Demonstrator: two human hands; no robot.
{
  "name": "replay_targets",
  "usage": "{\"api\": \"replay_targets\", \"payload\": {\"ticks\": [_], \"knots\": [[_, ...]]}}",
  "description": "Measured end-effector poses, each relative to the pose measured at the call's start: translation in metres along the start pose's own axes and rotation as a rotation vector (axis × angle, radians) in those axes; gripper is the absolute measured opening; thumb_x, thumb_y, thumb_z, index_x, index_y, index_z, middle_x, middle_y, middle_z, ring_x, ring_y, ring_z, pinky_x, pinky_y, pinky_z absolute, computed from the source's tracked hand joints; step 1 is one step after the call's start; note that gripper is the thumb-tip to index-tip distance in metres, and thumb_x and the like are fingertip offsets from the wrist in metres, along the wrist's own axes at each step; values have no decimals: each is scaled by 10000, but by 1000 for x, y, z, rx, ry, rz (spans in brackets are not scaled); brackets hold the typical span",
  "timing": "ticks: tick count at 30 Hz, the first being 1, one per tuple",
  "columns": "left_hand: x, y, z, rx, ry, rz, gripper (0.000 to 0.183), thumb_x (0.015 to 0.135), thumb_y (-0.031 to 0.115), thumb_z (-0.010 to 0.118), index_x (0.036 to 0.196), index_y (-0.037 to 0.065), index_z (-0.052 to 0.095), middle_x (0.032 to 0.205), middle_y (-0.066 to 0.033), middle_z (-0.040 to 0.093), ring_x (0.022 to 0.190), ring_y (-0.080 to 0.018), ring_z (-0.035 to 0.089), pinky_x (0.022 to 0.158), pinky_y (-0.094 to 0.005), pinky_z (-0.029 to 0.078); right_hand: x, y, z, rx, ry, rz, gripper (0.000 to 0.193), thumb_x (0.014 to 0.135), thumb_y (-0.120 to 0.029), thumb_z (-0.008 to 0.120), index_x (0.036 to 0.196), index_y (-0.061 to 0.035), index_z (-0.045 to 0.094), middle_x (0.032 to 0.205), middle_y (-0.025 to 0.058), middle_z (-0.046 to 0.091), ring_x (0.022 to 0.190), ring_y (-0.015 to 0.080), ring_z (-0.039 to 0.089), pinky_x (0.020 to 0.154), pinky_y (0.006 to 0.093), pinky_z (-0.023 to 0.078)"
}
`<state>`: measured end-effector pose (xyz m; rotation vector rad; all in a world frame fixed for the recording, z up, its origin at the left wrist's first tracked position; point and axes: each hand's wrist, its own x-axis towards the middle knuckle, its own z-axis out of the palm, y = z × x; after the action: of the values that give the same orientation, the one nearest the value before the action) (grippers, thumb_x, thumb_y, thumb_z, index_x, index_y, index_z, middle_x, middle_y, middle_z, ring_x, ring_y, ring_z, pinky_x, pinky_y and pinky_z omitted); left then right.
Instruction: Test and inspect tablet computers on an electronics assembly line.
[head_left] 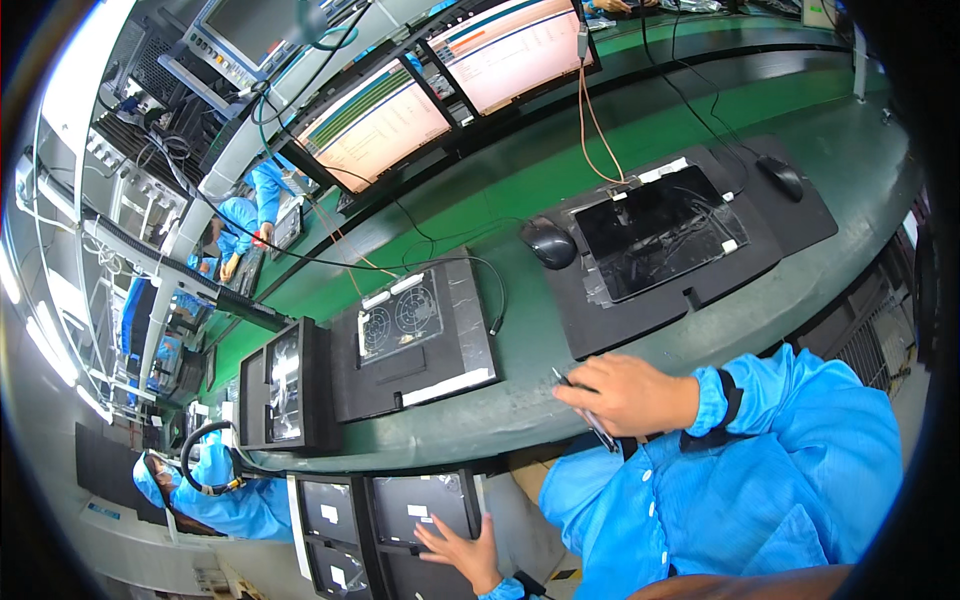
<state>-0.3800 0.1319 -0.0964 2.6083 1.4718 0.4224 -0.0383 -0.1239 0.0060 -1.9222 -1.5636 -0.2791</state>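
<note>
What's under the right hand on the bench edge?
A thin pen-like tool runs under the right hand, both ends poking out, on the green bench. Its middle, and anything else beneath the palm, is covered.

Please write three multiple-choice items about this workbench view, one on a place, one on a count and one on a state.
1. Where does the left hand rest?
A. on a dark panel below the bench edge
B. on a mouse
C. on a monitor

2. How many computer mice lie on the green bench?
A. one
B. two
C. four

3. What is the state of the right hand?
A. open and empty
B. holding a thin pen-like tool
C. pressing a keyboard

Answers: 1 A, its fingers spread on the dark panel. 2 B, one mouse left of the black tray, another at its right. 3 B, the pen-like tool runs under its fingers.
</note>
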Motion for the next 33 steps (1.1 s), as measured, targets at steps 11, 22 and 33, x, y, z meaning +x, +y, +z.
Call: {"api": "replay_targets", "payload": {"ticks": [11, 22, 33], "knots": [[104, 204, 3, -590, 119, 691, 601, 961, 249, 846, 1461, -5, 629, 1650, -286, 471, 1582, -517, 383, 1306, -681, 236, 56, 29, -3, -354, -114, -22, 559, 827, -162, 804, 1352, -32, 660, 1036, 98, 662, 984, 290, 673, 802, 442, 524], [258, 53, -78, -590, 325, 421, 324, 990, 228, 812, 1237, 22, 773, 1260, -181, 757, 1199, -344, 715, 1061, -439, 555, 123, 118, -52, -362, 64, 12, 563, 865, -220, 822, 1363, -10, 666, 1347, 211, 632, 1250, 405, 611, 1066, 495, 487], [561, -59, -88, 29, -140, -65, 1149, 835, 773, 809, 1581, -61, 547, 1585, -316, 578, 1527, -446, 513, 1271, -500, 393, 167, 121, 27, -250, 105, 121, 587, 935, -332, 794, 1372, 29, 643, 1401, 258, 605, 1424, 458, 526, 1211, 590, 410]]}}
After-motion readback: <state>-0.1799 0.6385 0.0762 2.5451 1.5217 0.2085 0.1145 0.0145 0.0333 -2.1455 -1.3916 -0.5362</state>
